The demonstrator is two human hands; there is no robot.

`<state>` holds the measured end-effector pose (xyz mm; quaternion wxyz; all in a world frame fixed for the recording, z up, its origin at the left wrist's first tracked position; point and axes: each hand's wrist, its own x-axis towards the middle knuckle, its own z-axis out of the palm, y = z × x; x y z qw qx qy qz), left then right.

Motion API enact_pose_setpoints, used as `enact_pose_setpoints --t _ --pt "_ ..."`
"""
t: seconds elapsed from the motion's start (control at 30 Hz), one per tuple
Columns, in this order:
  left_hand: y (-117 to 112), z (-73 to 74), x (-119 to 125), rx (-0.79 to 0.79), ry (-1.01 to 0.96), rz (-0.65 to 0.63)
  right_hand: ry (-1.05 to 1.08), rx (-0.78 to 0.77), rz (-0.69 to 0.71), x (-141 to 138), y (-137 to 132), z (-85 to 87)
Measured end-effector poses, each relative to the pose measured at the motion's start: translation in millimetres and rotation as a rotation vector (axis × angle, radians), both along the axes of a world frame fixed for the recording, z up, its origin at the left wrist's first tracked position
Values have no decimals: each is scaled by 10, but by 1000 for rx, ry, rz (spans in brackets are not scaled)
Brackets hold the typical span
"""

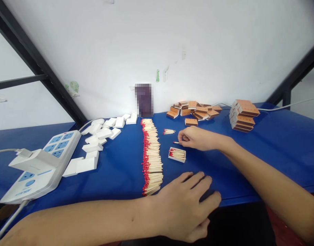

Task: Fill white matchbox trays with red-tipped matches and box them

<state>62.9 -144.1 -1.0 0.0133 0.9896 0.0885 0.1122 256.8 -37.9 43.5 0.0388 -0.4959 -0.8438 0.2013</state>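
My right hand (192, 137) is closed in a pinch on a single match (175, 142), its red head pointing left, low over the blue table. Just below it lies a white matchbox tray (169, 156) holding several matches. A small bunch of matches (169, 131) rests above, left of the pinching fingers. My left hand (187, 205) lies at the table's front edge, fingers spread and holding nothing. Beside it runs a long row of matches (152, 157), red heads to the left, reaching back toward the wall.
White matchbox trays (91, 147) lie scattered at left, near a white power strip (54, 160) with a plugged-in adapter. Orange matchbox sleeves (198, 111) are heaped at the back, with a stack of matchboxes (244, 114) farther right. A blurred dark rectangle (144, 100) stands against the wall.
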Motion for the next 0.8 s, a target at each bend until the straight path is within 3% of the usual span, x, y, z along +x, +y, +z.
enact_pose_setpoints --t 0.13,0.27,0.4,0.63,0.8 --pt "4 10 -9 6 1 0 53 -10 -6 -40 -85 78" --pt "18 12 -9 5 -6 -15 165 -118 48 -98 -159 137" --pt "20 4 -3 -1 -11 -9 130 -182 75 -123 -178 150" --pt "11 3 -5 -3 -16 -9 146 -109 24 -77 -148 149" --pt "29 13 -4 -12 -6 -13 104 -129 132 -91 -144 92"
